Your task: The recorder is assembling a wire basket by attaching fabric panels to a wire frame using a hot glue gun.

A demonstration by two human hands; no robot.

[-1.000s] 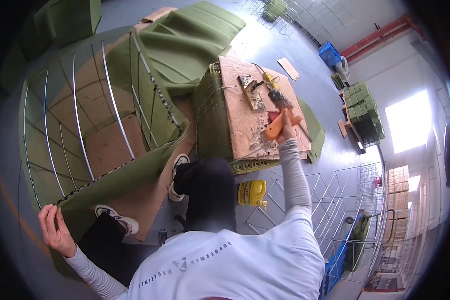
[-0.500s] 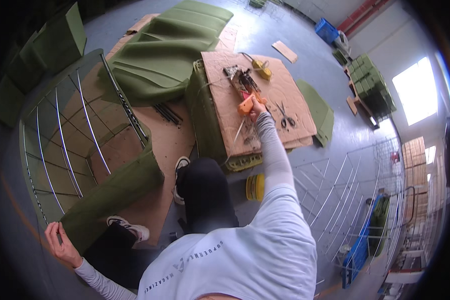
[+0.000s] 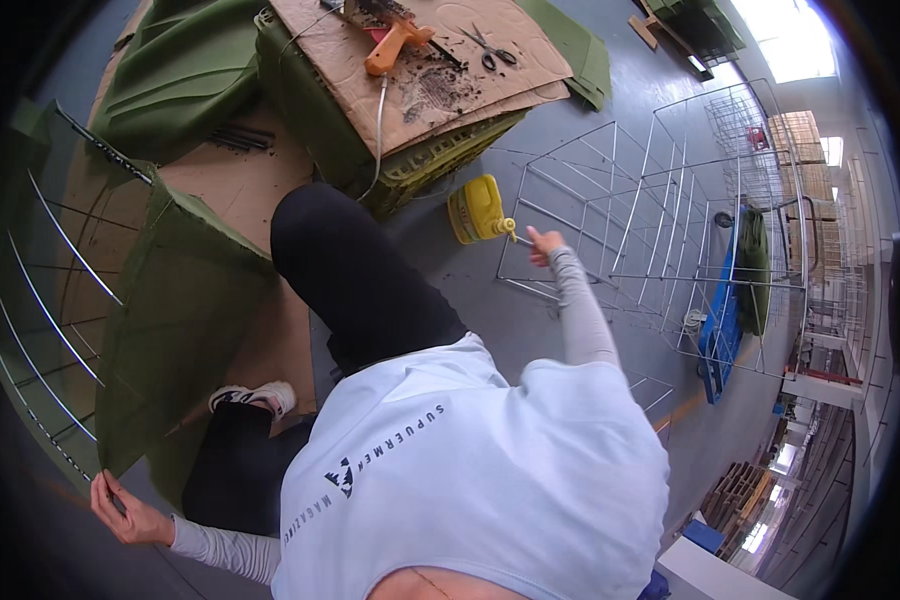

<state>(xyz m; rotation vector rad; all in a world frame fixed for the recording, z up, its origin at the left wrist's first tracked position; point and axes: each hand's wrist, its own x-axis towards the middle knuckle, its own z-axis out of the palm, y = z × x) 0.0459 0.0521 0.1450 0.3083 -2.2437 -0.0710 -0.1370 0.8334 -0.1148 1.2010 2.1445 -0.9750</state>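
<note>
A green fabric cover [image 3: 185, 290] is stretched over part of a metal wire frame [image 3: 65, 315] on my left. At its low near corner, my left hand [image 3: 130, 515] pinches the fabric edge. My right hand [image 3: 547, 247] is out to the right, fingers curled, just beside the spout of a yellow jug [image 3: 478, 210] on the floor. Whatever lies in those fingers is too small to make out. An orange glue gun [image 3: 395, 45] with a pale cord rests on the cardboard sheet [image 3: 515, 90], near black-handled scissors [image 3: 490, 55] and dark crumbs.
The cardboard tops a green crate [image 3: 435, 170] in front of my knee. More wire frames [image 3: 620, 210] stand on the right, with a blue trolley [image 3: 718, 345] behind. Green sheeting [image 3: 175, 80] and black rods [image 3: 242, 137] lie at the far left.
My right hand has let go of the orange glue gun and moved right and nearer, beside the yellow jug. The view has shifted right and down. My left hand stays at the fabric corner.
</note>
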